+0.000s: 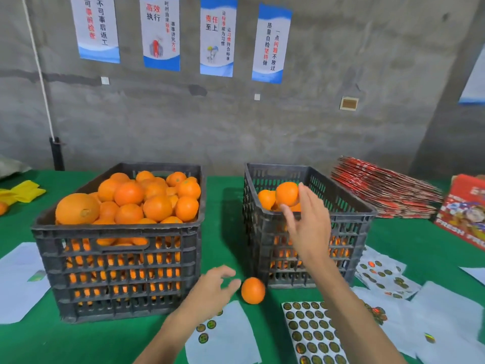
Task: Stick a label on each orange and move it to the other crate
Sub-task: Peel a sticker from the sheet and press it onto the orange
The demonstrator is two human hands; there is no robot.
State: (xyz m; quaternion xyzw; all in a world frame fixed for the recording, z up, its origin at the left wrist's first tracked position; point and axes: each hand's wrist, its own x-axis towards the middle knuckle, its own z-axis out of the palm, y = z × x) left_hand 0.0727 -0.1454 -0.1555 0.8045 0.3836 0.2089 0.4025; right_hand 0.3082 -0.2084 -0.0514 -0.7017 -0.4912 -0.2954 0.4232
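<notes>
The left black crate point(118, 232) is heaped with oranges point(131, 203). In the right black crate point(351, 227) the oranges point(266, 199) lie lower. My right hand point(308, 222) reaches over that crate's near rim, fingers straight and spread; thumb tip and a fingertip touch one orange point(287, 194) above the pile. Between the crates, a single orange point(253, 290) lies on the green table. My left hand point(212, 287) hovers just left of it with spread fingers and holds nothing. A sheet of round gold labels point(312, 334) lies near the front edge.
More label sheets lie at the right point(380, 274) and under my left forearm point(223, 334); white backing papers lie at the left point(21, 279). A stack of flat red cartons point(385, 190) and a red box point(464, 214) stand at the right. Yellow material point(23, 193) lies far left.
</notes>
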